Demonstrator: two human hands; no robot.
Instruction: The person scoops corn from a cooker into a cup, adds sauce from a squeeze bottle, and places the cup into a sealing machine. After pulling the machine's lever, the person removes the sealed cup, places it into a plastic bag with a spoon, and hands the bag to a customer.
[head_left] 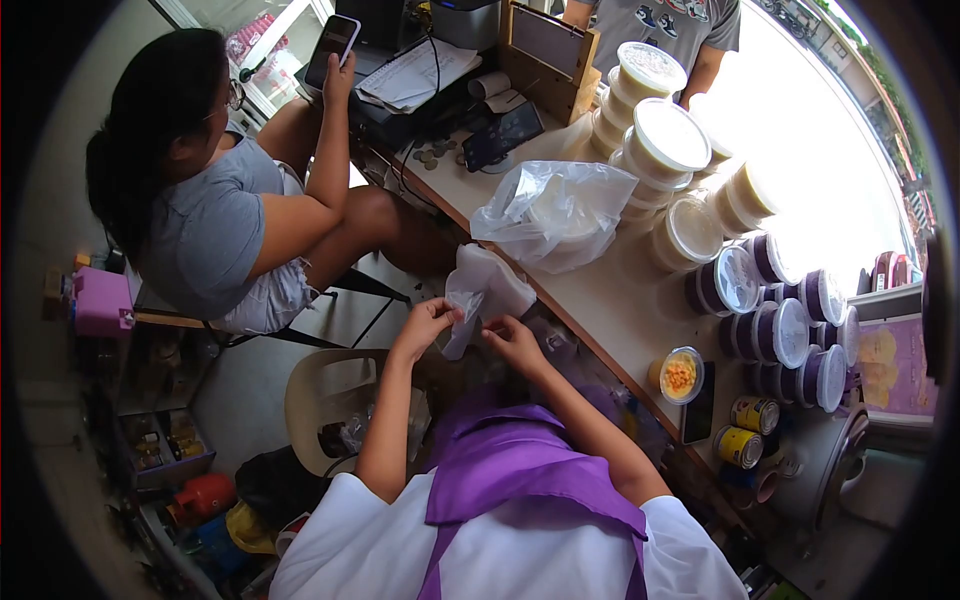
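A thin translucent plastic bag (492, 285) hangs in front of me, just off the counter's edge. My left hand (432, 325) pinches its left side between thumb and fingers. At the bag's lower right, my right hand (515, 342) has its fingertips drawn together; whatever they hold is too small to make out. On the counter (625, 310) beyond, a second plastic bag (555, 210) covers a round tub. Stacks of lidded tubs with pale contents (668, 140) and purple ones (780, 330) stand to the right, near an open cup with yellow-orange bits (680, 375).
A seated person (220, 210) at the left holds a phone (333, 50). Another person (660, 30) stands across the counter. Two yellow cans (740, 446), a dark phone (698, 405), coins and a tablet (503, 137) lie on the counter. A beige chair (310, 410) is below left.
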